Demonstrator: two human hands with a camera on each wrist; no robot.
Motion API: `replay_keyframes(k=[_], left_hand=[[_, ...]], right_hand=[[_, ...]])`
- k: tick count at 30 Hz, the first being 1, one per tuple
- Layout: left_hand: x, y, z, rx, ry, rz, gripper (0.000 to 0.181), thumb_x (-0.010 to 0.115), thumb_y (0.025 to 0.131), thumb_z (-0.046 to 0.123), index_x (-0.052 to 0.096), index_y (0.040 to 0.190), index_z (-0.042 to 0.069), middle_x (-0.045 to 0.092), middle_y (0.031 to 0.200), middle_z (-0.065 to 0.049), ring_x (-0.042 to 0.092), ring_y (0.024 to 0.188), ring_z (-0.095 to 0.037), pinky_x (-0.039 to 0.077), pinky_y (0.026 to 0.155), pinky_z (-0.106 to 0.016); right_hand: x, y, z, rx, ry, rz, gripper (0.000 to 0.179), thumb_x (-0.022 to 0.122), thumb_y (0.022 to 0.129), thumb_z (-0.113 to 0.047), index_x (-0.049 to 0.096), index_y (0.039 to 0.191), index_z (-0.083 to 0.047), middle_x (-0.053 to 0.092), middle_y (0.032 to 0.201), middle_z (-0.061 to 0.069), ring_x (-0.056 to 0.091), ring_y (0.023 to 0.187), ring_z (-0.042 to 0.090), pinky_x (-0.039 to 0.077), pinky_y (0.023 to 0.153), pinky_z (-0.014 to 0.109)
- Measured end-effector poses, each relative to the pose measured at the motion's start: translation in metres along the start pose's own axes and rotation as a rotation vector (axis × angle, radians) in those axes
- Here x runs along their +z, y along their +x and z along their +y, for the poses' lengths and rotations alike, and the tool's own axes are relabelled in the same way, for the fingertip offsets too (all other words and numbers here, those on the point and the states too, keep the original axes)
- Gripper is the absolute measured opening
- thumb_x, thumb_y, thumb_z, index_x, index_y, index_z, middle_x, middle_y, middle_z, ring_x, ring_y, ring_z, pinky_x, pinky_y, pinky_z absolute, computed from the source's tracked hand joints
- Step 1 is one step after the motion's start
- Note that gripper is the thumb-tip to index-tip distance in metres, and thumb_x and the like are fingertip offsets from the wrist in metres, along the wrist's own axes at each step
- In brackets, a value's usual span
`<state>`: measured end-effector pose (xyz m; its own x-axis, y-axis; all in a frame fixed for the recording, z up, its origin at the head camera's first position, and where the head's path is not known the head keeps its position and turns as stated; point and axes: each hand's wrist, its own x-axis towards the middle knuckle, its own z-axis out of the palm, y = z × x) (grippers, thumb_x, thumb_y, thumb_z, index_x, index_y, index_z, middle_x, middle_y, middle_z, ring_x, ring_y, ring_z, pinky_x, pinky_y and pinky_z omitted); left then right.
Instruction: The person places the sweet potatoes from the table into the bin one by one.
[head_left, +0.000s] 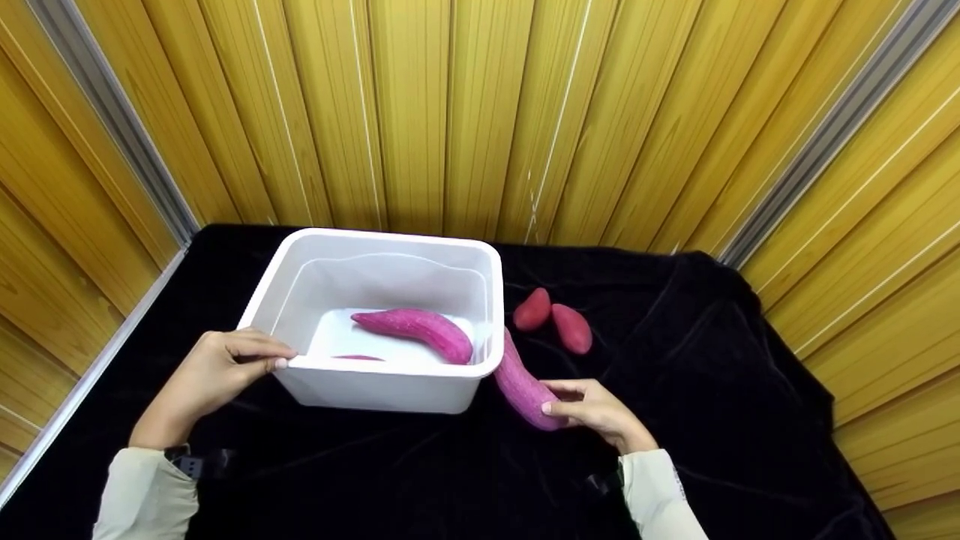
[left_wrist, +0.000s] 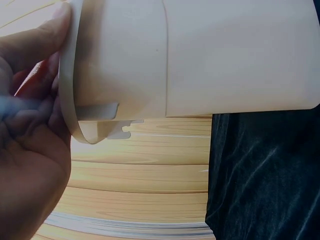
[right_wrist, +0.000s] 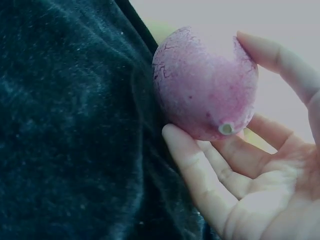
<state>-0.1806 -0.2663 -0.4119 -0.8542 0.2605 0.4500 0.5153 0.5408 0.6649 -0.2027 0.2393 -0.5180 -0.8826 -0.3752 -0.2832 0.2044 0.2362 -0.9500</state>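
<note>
My left hand (head_left: 217, 371) pinches the near left corner of a white plastic tub's rim (head_left: 390, 367), thumb on the outer side. In the left wrist view the thumb presses against the rim (left_wrist: 70, 80). Inside the tub lies a curved magenta sweet potato (head_left: 420, 330), and a sliver of another pink thing (head_left: 360, 358) shows behind the near wall. My right hand (head_left: 596, 412) grips the lower end of a long purple sweet potato (head_left: 525, 390) between thumb and fingers. Its upper end reaches the tub's right side. The right wrist view shows its rounded, cracked end (right_wrist: 205, 95) with a pale spot.
Two small red, tapered vegetables (head_left: 572, 328) lie close together on the black cloth (head_left: 690, 360), right of the tub. Yellow wood-patterned panels (head_left: 480, 112) wall in the back and both sides, with grey metal strips (head_left: 825, 135) at the corners.
</note>
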Motion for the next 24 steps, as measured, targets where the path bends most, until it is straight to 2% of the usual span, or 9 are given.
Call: replay_keyframes(k=[24], left_hand=[[0.000,0.000,0.000,0.002,0.013,0.000,0.016,0.077,0.073,-0.007,0.078,0.083,0.006,0.075,0.084,-0.006,0.059,0.083,0.008,0.044,0.076,-0.002]], right_hand=[[-0.017,-0.010,-0.044,-0.017,-0.016,0.023,0.058,0.076,0.082,-0.015,0.054,0.133,0.003,0.065,0.117,0.015,0.066,0.098,0.017,0.057,0.082,0.032]])
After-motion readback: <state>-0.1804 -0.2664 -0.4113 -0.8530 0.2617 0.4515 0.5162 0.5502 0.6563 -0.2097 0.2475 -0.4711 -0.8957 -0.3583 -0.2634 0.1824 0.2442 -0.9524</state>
